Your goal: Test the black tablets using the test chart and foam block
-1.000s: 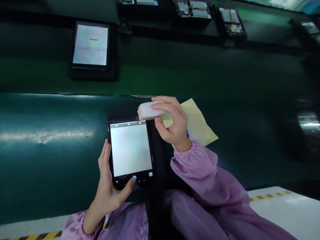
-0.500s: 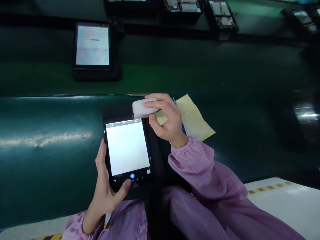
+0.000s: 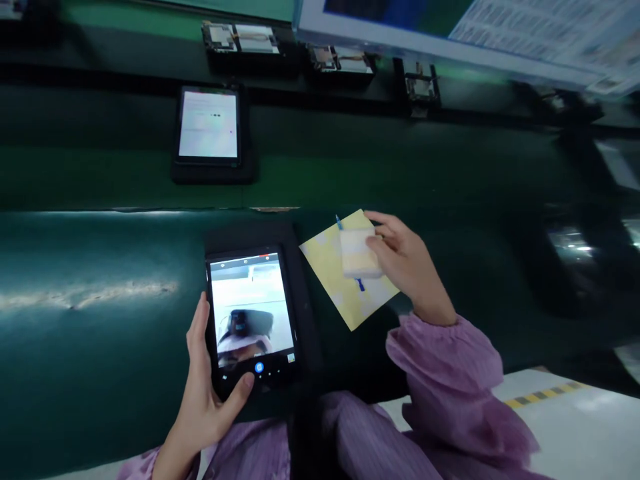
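Note:
My left hand (image 3: 210, 393) grips a black tablet (image 3: 216, 377) by its lower left corner, fingers along the side and thumb on the lower bezel near a blue round icon. On the lit screen is a camera picture with a dark, blurred figure. Between the thumb and fingers of my right hand (image 3: 403, 257) is a white block with rounded edges (image 3: 357, 252); its exact kind does not show. The block is over a yellow paper sheet (image 3: 345, 303) and partly covers a blue pen (image 3: 360, 285).
A black pad (image 3: 307, 320) lies under the tablet. Farther back, a second lit tablet (image 3: 209, 127) rests on a dark base. Several opened electronic units (image 3: 245, 41) line the back ledge, below a large pale-framed panel (image 3: 380, 41). The green bench (image 3: 100, 360) ends near my lap.
My right hand has carried the white block from the tablet's top edge rightward over the yellow sheet. The screen has gone from plain white to a camera picture. The view has tilted upward.

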### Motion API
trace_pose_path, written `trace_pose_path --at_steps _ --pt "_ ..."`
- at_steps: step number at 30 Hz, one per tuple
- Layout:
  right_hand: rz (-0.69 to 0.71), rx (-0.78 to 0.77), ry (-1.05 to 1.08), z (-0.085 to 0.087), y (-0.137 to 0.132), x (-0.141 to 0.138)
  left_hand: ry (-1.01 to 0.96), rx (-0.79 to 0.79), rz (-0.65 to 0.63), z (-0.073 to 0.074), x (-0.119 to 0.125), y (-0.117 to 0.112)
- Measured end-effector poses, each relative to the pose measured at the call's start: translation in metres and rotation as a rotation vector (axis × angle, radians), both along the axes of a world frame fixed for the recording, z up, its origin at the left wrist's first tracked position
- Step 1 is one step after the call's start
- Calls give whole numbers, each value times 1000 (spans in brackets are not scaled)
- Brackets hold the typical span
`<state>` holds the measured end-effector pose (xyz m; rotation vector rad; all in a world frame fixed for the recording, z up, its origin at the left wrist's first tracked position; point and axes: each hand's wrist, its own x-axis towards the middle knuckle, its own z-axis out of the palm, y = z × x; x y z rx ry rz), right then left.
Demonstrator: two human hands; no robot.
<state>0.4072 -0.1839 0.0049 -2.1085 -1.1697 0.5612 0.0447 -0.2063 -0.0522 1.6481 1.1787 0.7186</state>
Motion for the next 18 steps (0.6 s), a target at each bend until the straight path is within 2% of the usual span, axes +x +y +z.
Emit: trace_pose_path --at_steps 2,5,8,10,13,18 --pt "26 -30 -177 0 -2 1 7 -13 12 2 2 -1" --pt "198 107 -383 0 7 -29 12 -9 7 2 3 -1" --pt "468 163 -388 -4 23 -70 3 2 17 2 4 -1" --pt "601 168 -357 -11 31 -88 -1 18 27 1 5 -1" --pt "668 170 -306 -21 36 -96 -2 36 34 1 6 -1" --pt "678 296 -206 -26 32 -85 22 38 -31 -2 0 2"
